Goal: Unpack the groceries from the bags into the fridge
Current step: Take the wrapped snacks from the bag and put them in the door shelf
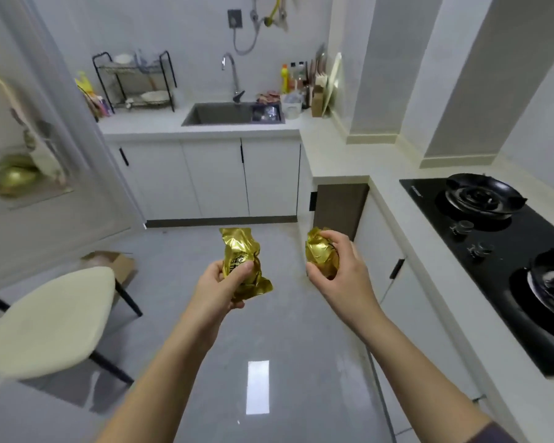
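At the far left a white door (87, 193) stands open, blurred, with more gold packets (13, 182) on its shelf (42, 195). Below it a cream chair (52, 318) juts into the room, a cardboard box (122, 265) just behind it. Between the chair's edge and the cabinet fronts on the right runs a broad strip of bare grey floor (269, 340) – both arms reach out over it. The left hand (221, 284) curls its fingers and thumb round a crinkled gold packet (242, 260), held upright. The right hand (341, 266) wraps from the side round a second gold packet (320, 255) – the two packets are apart, both in mid-air. The worktop (390, 199) edge runs along the right, carrying a black hob (506, 247).
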A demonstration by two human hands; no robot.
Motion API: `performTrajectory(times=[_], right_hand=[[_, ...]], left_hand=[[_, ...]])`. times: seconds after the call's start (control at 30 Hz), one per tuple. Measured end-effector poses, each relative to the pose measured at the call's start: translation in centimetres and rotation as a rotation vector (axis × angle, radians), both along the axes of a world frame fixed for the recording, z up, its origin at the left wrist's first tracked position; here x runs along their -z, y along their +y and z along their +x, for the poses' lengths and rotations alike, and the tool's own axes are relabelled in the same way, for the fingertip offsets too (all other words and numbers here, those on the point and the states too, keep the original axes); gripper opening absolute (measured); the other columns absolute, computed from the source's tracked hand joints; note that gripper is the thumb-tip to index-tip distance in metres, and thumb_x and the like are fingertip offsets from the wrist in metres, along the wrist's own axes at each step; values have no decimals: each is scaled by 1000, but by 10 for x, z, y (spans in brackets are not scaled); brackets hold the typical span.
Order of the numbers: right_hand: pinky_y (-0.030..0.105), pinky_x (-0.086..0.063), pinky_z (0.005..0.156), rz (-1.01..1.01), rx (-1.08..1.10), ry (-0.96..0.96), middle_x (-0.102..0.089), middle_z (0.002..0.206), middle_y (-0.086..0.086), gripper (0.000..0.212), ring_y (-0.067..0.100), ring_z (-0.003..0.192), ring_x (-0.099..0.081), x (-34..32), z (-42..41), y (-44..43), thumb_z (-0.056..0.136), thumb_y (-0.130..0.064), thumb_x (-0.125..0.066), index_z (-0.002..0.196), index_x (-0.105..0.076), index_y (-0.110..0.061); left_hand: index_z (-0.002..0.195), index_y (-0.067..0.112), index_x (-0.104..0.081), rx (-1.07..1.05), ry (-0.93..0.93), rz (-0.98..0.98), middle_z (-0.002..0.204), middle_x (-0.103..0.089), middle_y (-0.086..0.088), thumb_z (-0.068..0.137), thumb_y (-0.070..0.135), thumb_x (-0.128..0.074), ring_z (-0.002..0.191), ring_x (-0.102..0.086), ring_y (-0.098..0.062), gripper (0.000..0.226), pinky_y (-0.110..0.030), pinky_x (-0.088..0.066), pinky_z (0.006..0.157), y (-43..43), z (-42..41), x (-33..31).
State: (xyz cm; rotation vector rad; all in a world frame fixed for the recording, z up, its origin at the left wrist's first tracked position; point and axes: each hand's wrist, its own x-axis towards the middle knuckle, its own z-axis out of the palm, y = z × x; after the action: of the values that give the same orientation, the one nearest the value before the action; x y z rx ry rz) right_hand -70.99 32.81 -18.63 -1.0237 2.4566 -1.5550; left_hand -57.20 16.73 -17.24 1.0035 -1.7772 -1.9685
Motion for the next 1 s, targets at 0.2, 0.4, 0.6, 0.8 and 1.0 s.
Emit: performTrajectory(times=[0.2, 0.4, 0.6, 0.8, 1.0], right_hand=[[8, -45, 74, -24, -185, 65, -46, 118, -7, 53, 7, 102, -51, -29, 37, -83, 86, -22, -70, 125, -38, -39], [6, -42, 80, -106, -372, 182, -47, 117, -10, 53, -4, 104, -48, -70, 56, -160, 88, -25, -70, 131, -40, -32], [16, -47, 83, -234, -528, 305, -49, 118, -7, 53, 3, 101, -50, -109, 65, -227, 87, -24, -71, 133, -45, -27], [25, -49, 86, -340, -654, 458, -59, 116, -4, 52, 9, 100, -55, -150, 76, -286, 87, -31, -71, 133, -50, -23], [39, -51, 87, -415, -722, 520, -64, 112, -5, 51, 19, 98, -58, -196, 111, -336, 87, -31, -70, 133, -51, -22]], left_hand=[[120, 14, -55, -113, 67, -87, 105, -67, -8, 81, 40, -66, 91, -63, -19, 48, -29, -48, 68, -53, 66, -45], [110, 19, -60, -267, 69, -276, 90, -73, -2, 62, 57, -76, 86, -70, -22, 63, -32, -51, 66, -97, 105, -89], [99, 11, -61, -472, 138, -404, 88, -70, -7, 61, 46, -73, 73, -69, -14, 53, -25, -55, 59, -131, 125, -132], [95, 13, -64, -671, 127, -592, 85, -71, -2, 59, 52, -81, 73, -66, -13, 56, -26, -54, 63, -178, 151, -181], [87, 18, -63, -684, -91, -732, 83, -69, 0, 71, 44, -82, 77, -65, -14, 35, -28, -49, 70, -243, 180, -228]])
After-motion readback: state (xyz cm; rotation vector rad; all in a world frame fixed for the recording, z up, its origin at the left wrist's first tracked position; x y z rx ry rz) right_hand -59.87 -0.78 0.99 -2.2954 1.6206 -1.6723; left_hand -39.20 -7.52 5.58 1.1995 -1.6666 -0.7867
